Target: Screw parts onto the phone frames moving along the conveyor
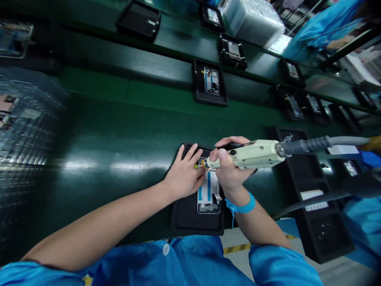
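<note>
Below, black tray (193, 222) holding phone frame (208, 198) (left hand (184, 174) spread, right hand (229, 169) gripping screwdriver (244, 155))

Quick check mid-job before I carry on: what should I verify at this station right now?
Phone frame in the black tray: ok, lies flat inside it.
Left hand steadying the frame: ok, fingers spread over its upper end.
Right hand on the electric screwdriver: ok, wrapped around the body.
Screwdriver bit seated on a fastener: cannot tell, too small and partly hidden.
Blue wrist strap on the right wrist: ok, worn; its grounding: cannot tell.
</note>
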A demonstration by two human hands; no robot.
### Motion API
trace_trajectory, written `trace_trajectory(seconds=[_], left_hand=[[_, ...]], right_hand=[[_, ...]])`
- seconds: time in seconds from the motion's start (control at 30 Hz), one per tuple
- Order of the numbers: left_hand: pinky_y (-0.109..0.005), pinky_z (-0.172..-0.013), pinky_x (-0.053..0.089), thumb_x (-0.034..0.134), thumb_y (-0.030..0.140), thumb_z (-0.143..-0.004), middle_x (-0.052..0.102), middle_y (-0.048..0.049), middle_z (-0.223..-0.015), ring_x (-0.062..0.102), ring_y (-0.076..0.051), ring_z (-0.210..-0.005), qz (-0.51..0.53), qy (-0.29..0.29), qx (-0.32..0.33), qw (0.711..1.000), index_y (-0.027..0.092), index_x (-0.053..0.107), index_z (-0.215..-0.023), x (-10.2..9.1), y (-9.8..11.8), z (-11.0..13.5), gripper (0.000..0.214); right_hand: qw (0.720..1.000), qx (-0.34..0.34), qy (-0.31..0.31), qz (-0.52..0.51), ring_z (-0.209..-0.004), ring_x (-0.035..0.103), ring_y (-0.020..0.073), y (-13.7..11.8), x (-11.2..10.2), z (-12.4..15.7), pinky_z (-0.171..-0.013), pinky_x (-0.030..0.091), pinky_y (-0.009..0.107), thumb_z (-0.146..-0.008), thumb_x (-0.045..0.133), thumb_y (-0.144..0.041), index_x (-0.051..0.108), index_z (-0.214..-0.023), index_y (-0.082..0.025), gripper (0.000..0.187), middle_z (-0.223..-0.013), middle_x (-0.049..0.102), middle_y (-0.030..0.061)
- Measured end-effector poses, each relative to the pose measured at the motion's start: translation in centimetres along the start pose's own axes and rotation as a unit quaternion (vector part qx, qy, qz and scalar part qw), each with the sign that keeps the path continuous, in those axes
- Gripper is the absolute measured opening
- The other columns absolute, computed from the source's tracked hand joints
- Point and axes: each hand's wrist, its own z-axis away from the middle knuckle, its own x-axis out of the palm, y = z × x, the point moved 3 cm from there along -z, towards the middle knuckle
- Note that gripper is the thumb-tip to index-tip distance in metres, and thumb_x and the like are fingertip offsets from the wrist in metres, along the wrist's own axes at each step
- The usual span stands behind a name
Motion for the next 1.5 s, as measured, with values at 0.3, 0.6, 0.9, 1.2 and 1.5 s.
trace_trajectory(seconds=[0.3,0.6,0.9,1.2,1.5], left_hand=[[-0.072,-0.118,0.021,0.06,0.034,-0.095,0.052,-0.0172,-0.148,0.031,-0.043,-0.149,0.005,0.003,-0.001,1.0,0.022,0.077,-0.113,0.1,0.0,0.1,0.028],[-0.072,-0.118,0.021,0.06,0.033,-0.096,0.053,-0.0164,-0.147,0.032,-0.044,-0.149,-0.004,0.008,-0.004,1.0,0.026,0.076,-0.119,0.0,0.0,0.3,0.029],[-0.07,-0.119,0.02,0.057,0.036,-0.098,0.051,-0.0142,-0.15,0.03,-0.042,-0.15,-0.027,-0.018,-0.021,0.999,0.028,0.07,-0.129,-0.4,0.2,0.4,0.034],[-0.065,-0.123,0.019,0.058,0.073,-0.087,0.038,-0.0136,-0.162,0.029,-0.041,-0.151,-0.015,-0.125,0.016,0.992,0.018,0.04,-0.155,-0.2,5.8,9.9,0.089],[-0.059,-0.118,0.033,0.065,0.05,-0.092,0.042,-0.0126,-0.16,0.029,-0.038,-0.152,-0.162,0.003,-0.164,0.973,0.026,0.056,-0.143,-7.5,-11.7,3.6,0.058]], right_hand=[[1.0,-0.004,0.014,-0.011,-0.071,0.062,0.0153,0.5,-0.2,0.2,-0.063,0.056,0.033,-0.089,0.064,-0.027,0.051,-0.12,-0.029,0.033,-0.093,0.057,0.0005],[1.0,0.005,0.015,-0.019,-0.062,0.059,0.0107,0.6,-0.2,0.0,-0.058,0.055,0.03,-0.09,0.064,-0.03,0.05,-0.12,-0.028,0.033,-0.099,0.061,0.0005],[0.994,-0.011,0.026,-0.102,-0.056,0.057,0.0075,0.5,-0.3,-0.4,-0.051,0.053,0.025,-0.091,0.065,-0.024,0.054,-0.12,-0.029,0.032,-0.098,0.062,-0.001],[0.989,-0.006,0.121,-0.087,-0.052,0.058,0.0088,-0.6,-3.6,-2.0,-0.048,0.051,0.026,-0.087,0.068,-0.026,0.056,-0.113,-0.026,0.029,-0.092,0.064,-0.0017],[0.976,0.014,0.195,-0.093,-0.051,0.058,0.0121,-0.5,-6.2,-2.6,-0.046,0.05,0.03,-0.083,0.073,-0.028,0.062,-0.107,-0.025,0.027,-0.088,0.066,-0.0001]])
